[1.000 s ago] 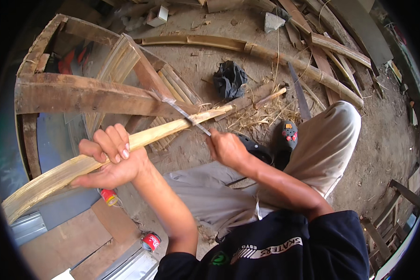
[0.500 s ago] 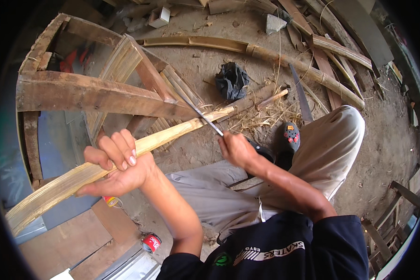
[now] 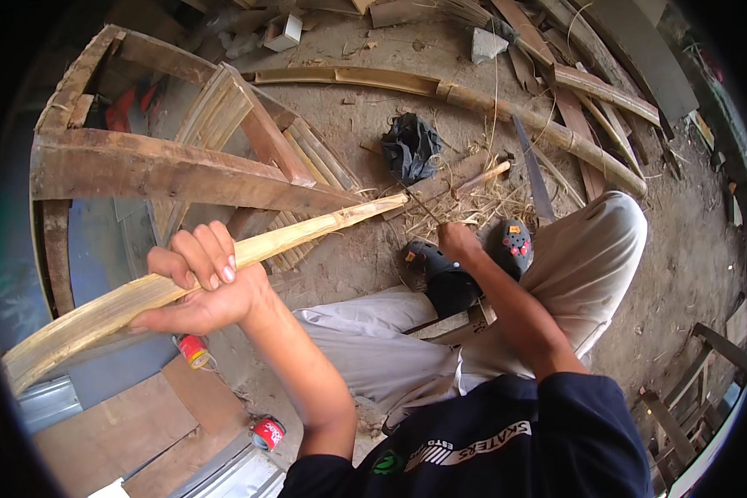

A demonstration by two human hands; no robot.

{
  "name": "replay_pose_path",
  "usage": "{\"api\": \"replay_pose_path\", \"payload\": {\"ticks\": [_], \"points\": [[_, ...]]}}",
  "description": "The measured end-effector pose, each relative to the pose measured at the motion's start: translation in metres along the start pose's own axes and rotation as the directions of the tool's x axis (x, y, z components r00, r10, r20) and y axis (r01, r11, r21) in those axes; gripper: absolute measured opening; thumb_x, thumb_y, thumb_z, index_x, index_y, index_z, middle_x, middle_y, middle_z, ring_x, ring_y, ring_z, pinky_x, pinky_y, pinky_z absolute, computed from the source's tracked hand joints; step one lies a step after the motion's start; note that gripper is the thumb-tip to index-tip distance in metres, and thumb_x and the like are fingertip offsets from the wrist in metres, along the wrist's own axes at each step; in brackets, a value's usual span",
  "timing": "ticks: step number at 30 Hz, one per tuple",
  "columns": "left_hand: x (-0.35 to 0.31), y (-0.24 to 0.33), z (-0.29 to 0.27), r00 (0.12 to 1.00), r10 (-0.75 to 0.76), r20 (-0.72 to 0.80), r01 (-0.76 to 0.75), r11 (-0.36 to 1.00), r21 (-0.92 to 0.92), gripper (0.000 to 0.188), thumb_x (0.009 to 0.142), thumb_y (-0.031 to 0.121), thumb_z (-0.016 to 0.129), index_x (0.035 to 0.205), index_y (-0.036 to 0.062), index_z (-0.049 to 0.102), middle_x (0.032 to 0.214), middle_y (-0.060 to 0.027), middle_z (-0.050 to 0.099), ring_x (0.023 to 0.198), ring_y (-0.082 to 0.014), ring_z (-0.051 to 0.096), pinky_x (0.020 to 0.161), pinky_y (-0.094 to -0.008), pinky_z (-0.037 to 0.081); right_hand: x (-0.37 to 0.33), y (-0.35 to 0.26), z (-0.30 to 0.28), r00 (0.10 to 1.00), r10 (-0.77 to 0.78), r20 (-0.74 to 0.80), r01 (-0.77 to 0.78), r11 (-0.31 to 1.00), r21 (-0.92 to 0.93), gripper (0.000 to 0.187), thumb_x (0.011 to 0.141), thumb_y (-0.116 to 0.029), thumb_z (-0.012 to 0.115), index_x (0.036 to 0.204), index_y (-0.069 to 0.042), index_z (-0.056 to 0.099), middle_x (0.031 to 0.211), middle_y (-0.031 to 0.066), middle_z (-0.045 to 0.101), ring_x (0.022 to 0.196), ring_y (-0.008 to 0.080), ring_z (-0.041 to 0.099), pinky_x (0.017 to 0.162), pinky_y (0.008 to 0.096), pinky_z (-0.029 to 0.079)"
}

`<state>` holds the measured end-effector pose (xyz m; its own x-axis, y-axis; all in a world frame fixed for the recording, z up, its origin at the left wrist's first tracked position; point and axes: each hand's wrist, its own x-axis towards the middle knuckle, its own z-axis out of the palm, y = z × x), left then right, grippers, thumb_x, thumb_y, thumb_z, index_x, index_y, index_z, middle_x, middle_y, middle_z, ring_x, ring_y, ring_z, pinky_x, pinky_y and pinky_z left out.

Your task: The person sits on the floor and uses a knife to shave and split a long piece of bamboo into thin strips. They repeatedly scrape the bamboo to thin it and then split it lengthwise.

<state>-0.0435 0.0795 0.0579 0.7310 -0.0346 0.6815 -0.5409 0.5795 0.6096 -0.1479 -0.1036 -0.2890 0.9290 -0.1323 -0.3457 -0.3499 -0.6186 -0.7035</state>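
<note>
A long pale split-bamboo strip (image 3: 299, 236) slants from the lower left up to the middle, over a wooden frame. My left hand (image 3: 212, 274) is closed around it, thumb beneath and fingers over the top. Just beyond the strip's far tip, my right hand (image 3: 459, 242) grips a thin-bladed knife (image 3: 423, 207). Its blade points up and left, close to the tip; whether they touch I cannot tell. My fingers hide the handle.
At the left stands a brown wooden frame (image 3: 183, 168). A black plastic bag (image 3: 411, 148), shavings (image 3: 465, 203) and a long grey blade (image 3: 533, 170) lie ahead. A bamboo pole (image 3: 506, 106) crosses behind them. Two red cans (image 3: 267, 432) sit lower left.
My right hand and the knife have moved right and slightly up, off the strip's upper face to past its tip. The strip has shifted slightly left with my left hand still around it.
</note>
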Motion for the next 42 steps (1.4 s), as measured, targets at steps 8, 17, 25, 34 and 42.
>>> {"api": "replay_pose_path", "payload": {"ticks": [8, 17, 25, 34, 42], "points": [[0.002, 0.000, 0.002, 0.997, -0.018, -0.073, 0.022, 0.999, 0.047, 0.070, 0.086, 0.082, 0.030, 0.065, 0.0155, 0.034, 0.046, 0.0023, 0.033, 0.036, -0.0079, 0.027, 0.039, -0.0213, 0.021, 0.004, 0.031, 0.006, 0.995, 0.073, -0.067, -0.082, 0.988, -0.128, 0.025, 0.088, -0.016, 0.051, 0.084, 0.002, 0.069, 0.083, 0.0266, 0.067, 0.080, 0.0433, 0.067, 0.071, 0.0506, 0.055], [0.008, -0.005, 0.012, 0.988, -0.003, -0.154, 0.023, 0.991, 0.131, 0.071, 0.087, 0.082, 0.027, 0.063, 0.0156, 0.034, 0.044, 0.0029, 0.029, 0.035, -0.0072, 0.024, 0.038, -0.0209, 0.018, 0.005, 0.043, 0.019, 1.000, 0.003, -0.022, -0.004, 0.999, -0.043, 0.025, 0.090, -0.017, 0.051, 0.088, 0.002, 0.068, 0.084, 0.0300, 0.065, 0.081, 0.0449, 0.066, 0.072, 0.0538, 0.053], [0.022, -0.020, 0.026, 0.972, -0.017, -0.235, 0.071, 0.972, 0.224, 0.070, 0.088, 0.082, 0.025, 0.062, 0.0167, 0.033, 0.044, 0.0042, 0.025, 0.036, -0.0071, 0.018, 0.039, -0.0227, 0.014, 0.009, 0.056, 0.007, 1.000, 0.025, 0.000, -0.025, 0.998, -0.061, 0.030, 0.092, -0.022, 0.052, 0.087, 0.003, 0.069, 0.083, 0.0303, 0.065, 0.084, 0.0444, 0.066, 0.077, 0.0527, 0.053], [0.030, -0.029, 0.029, 0.986, -0.031, -0.165, 0.062, 0.981, 0.181, 0.067, 0.092, 0.076, 0.025, 0.065, 0.0154, 0.034, 0.046, 0.0041, 0.026, 0.037, -0.0071, 0.022, 0.039, -0.0211, 0.016, -0.052, -0.101, -0.063, 0.978, -0.039, -0.206, 0.144, 0.840, 0.523, 0.032, 0.098, -0.014, 0.048, 0.127, 0.000, 0.045, 0.071, 0.0196, 0.062, 0.065, 0.0382, 0.064, 0.061, 0.0447, 0.049], [0.025, -0.035, 0.052, 0.986, -0.055, -0.157, 0.087, 0.975, 0.206, 0.066, 0.091, 0.076, 0.033, 0.068, 0.0144, 0.031, 0.049, 0.0047, 0.024, 0.039, -0.0070, 0.019, 0.039, -0.0225, 0.018, -0.118, -0.166, -0.119, 0.870, -0.302, -0.390, 0.461, 0.782, 0.421, 0.045, 0.094, -0.004, 0.051, 0.137, 0.001, 0.036, 0.074, 0.0261, 0.060, 0.068, 0.0425, 0.061, 0.062, 0.0465, 0.048]]}}
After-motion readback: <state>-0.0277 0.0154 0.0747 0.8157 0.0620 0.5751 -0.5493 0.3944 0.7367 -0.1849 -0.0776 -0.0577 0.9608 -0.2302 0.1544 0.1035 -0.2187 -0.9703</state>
